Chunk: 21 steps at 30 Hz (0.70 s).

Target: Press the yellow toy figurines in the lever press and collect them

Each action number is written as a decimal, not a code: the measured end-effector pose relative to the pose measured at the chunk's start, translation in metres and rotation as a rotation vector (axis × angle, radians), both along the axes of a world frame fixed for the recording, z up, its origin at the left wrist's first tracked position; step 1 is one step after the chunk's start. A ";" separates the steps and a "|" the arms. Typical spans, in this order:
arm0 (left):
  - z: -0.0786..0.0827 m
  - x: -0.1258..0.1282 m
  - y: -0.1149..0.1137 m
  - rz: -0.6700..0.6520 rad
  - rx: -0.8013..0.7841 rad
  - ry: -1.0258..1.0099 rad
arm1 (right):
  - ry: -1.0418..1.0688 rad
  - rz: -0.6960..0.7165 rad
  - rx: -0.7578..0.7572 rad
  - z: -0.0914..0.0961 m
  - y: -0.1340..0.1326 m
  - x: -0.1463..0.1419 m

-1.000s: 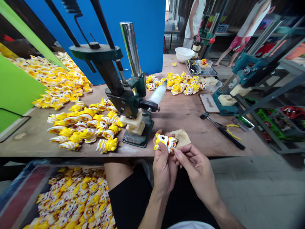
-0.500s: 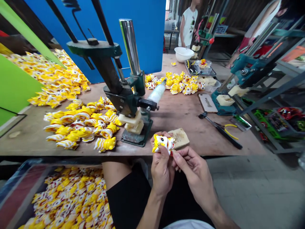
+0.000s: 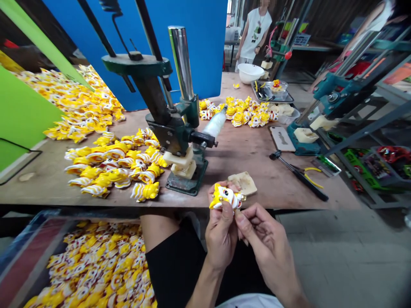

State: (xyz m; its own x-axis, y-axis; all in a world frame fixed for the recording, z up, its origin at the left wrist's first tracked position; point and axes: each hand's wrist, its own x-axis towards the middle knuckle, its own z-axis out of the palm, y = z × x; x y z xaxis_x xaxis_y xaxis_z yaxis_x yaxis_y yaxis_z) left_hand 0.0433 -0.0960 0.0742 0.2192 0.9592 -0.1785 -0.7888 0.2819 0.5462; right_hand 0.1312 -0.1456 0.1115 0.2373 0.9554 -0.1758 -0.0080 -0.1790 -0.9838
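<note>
My left hand (image 3: 222,233) is closed around a yellow-and-white toy figure (image 3: 224,196) with a big black eye, held just over the table's front edge. The thumb presses on its near side. Close against the figure's lower right end, my right hand (image 3: 265,237) has thumb and fingers pinched together. Whatever lies between those fingertips is too small or hidden to name. Just behind the figure, a cream-coloured block (image 3: 245,183) lies on the table. To the left stands a hand press (image 3: 168,132) with cream mould blocks (image 3: 183,164) under its ram.
Similar figures lie in a pile (image 3: 112,164) left of the press, a row (image 3: 250,113) behind it, and a crate (image 3: 41,256) below the table. At right are a hammer (image 3: 300,175), yellow-handled pliers (image 3: 313,177), a phone (image 3: 282,139) and a second press (image 3: 305,141). A person (image 3: 255,34) stands beyond.
The view has shifted slightly, so the table things sit further right. The figure has turned a little in my left hand. My right fingertips stay by its lower end; the far person has turned.
</note>
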 end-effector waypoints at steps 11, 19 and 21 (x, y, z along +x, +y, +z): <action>0.000 -0.020 0.021 -0.049 -0.288 -0.215 | -0.111 0.269 -0.133 -0.027 0.026 0.038; 0.006 -0.038 0.029 -0.135 -0.261 -0.225 | -0.269 0.191 0.111 -0.021 0.058 0.063; 0.003 -0.046 0.033 -0.215 -0.194 -0.238 | -0.264 0.268 0.138 -0.016 0.064 0.057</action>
State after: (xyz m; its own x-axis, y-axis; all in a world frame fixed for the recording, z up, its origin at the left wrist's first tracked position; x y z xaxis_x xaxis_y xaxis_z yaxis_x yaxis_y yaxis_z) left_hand -0.0029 -0.0635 0.0773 0.4696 0.8398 -0.2724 -0.7987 0.5356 0.2743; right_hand 0.1882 -0.0812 0.0957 -0.0033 1.0000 -0.0081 0.2773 -0.0069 -0.9608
